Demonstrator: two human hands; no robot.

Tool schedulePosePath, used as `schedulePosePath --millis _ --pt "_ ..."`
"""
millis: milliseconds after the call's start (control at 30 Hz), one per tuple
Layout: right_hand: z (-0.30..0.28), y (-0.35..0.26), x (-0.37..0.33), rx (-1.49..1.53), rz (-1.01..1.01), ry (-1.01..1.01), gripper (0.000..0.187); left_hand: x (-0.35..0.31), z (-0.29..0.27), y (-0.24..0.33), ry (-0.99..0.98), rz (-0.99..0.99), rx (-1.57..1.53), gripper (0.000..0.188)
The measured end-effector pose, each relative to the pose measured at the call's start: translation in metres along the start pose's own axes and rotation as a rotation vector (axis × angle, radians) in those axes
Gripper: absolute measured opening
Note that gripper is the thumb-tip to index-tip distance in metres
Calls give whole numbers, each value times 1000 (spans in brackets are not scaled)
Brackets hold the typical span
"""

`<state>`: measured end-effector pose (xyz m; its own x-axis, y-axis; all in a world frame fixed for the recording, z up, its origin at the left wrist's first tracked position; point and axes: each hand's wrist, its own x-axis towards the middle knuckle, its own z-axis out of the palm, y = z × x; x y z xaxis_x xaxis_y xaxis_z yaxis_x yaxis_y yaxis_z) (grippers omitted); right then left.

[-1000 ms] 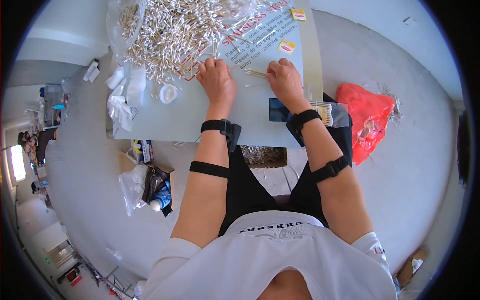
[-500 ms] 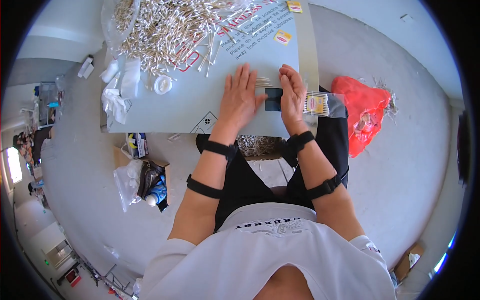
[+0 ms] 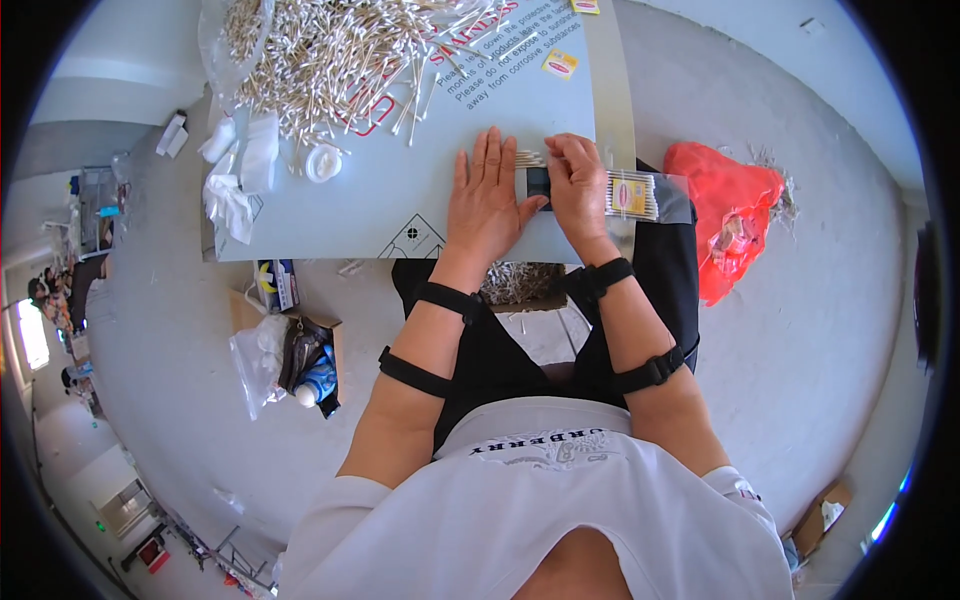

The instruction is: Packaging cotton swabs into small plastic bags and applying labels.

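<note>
My left hand [image 3: 485, 195] lies flat on the table, fingers stretched out side by side, its thumb reaching the near edge of a small dark rectangular piece [image 3: 538, 180]. Just beyond that piece is a short row of cotton swabs [image 3: 530, 158], partly covered by my hands. At the right end of the row my right hand [image 3: 578, 185] is closed, its fingertips bent in; what they pinch, if anything, is hidden. Beside its wrist, a clear bag of cotton swabs [image 3: 632, 196] with a yellow label lies across the table's right edge.
A big heap of loose cotton swabs [image 3: 330, 65] spills from a clear bag at the far left. Near it are a round white tub [image 3: 323, 163] and white wads [image 3: 229, 205]. Yellow cards [image 3: 560, 65] lie far right. A red plastic bag [image 3: 720, 220] is right of the table.
The right hand has gone from upright and half unfolded to closed, its fingertips drawn in toward the swabs. My left hand stays flat, its thumb now nearer the dark piece.
</note>
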<state>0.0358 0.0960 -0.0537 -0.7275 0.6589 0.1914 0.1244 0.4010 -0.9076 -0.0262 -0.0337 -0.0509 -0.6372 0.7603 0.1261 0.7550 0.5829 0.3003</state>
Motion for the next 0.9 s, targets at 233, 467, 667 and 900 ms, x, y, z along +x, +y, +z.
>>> schedulePosePath --millis 233,467,667,900 --pt "-6 -1 -5 -241 -171 -36 14 0 2 5 -15 -34 -24 85" --pt "-3 1 -6 -285 -221 -30 11 -1 3 6 -3 -45 -27 83" --pt "-4 0 -5 -281 -180 -51 10 -2 3 7 -3 -61 -32 83" --pt "-1 -4 -1 -345 -173 -41 8 -2 4 8 20 -55 -46 83"
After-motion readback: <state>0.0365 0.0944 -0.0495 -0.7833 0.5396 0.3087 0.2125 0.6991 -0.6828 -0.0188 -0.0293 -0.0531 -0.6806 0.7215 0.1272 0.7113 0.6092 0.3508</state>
